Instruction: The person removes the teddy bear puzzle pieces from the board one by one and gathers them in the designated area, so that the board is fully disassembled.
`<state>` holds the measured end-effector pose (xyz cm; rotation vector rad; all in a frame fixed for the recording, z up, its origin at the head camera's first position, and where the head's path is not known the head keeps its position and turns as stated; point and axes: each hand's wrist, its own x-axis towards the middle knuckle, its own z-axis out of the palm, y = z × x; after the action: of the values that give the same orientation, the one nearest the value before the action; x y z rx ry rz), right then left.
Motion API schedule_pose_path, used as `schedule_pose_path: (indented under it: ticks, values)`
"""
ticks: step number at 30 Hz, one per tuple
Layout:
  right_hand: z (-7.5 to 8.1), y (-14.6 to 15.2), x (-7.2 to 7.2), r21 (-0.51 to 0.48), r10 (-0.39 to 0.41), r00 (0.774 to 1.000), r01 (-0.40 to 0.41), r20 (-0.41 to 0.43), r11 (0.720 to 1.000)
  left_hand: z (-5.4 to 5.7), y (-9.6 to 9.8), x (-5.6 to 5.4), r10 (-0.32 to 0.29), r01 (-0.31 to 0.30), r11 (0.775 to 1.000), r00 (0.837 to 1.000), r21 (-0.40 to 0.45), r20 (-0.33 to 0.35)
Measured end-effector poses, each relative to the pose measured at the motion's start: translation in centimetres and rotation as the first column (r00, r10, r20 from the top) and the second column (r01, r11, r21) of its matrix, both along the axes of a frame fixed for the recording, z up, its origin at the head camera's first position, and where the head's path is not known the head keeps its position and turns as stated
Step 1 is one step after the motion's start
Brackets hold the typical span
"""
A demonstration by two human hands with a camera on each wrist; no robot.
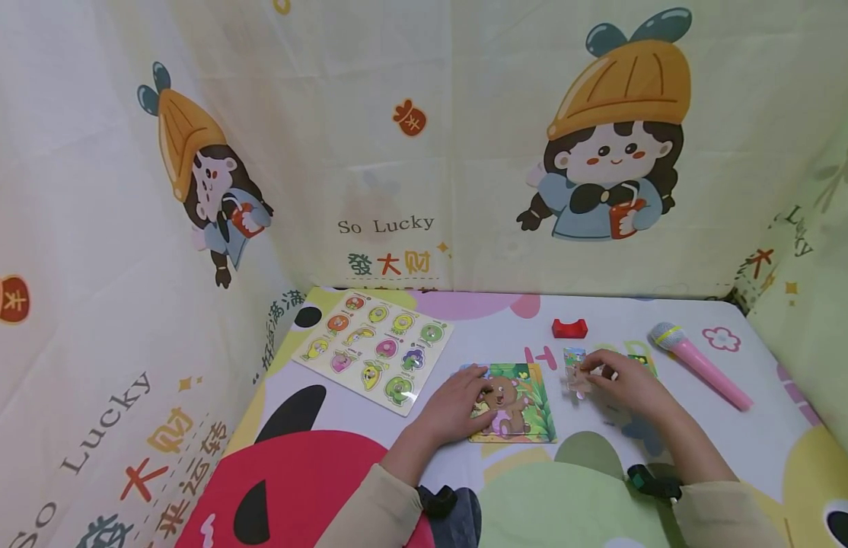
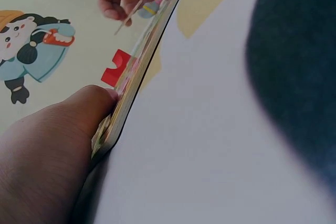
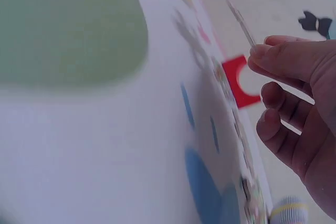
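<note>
A bear jigsaw puzzle (image 1: 537,422) in bright green and yellow lies flat on the table, showing a brown bear. My left hand (image 1: 458,403) rests on its left side, fingers spread over the picture; in the left wrist view the thumb (image 2: 92,103) lies along the board's edge. To the right of the board, my right hand (image 1: 626,380) pinches a thin puzzle piece (image 3: 239,17) between thumb and forefinger, above the table. Its other fingers are loosely curled in the right wrist view. Another colourful piece (image 1: 645,362) lies partly hidden behind the right hand.
A board of fruit and vegetable pictures (image 1: 358,365) lies at the back left. Behind the puzzle stands a small red notched block (image 1: 569,329). A pink toy microphone (image 1: 708,373) lies to the right. Printed cloth walls (image 1: 479,259) enclose the table's back and sides.
</note>
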<state>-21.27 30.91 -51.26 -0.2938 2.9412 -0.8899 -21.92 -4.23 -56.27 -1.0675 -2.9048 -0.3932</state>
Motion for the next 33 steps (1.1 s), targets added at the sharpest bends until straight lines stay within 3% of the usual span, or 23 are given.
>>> schedule_pose_path:
  ticks: [9, 14, 33]
  values:
    - [-0.3, 3.2, 0.7, 0.034, -0.053, 0.999, 0.053, 0.005, 0.998, 0.2, 0.0, 0.1, -0.009, 0.009, 1.000, 1.000, 0.011, -0.005]
    - [-0.6, 4.3, 1.1, 0.038, -0.085, 0.995, 0.084, 0.049, 0.996, 0.1, 0.0, 0.1, -0.007, 0.008, 1.000, 1.000, 0.010, -0.007]
    - [-1.4, 5.4, 1.1, 0.082, -0.065, 0.997, 0.061, 0.043, 0.995, 0.0, 0.0, 0.1, -0.009, 0.009, 1.000, 1.000, 0.014, -0.016]
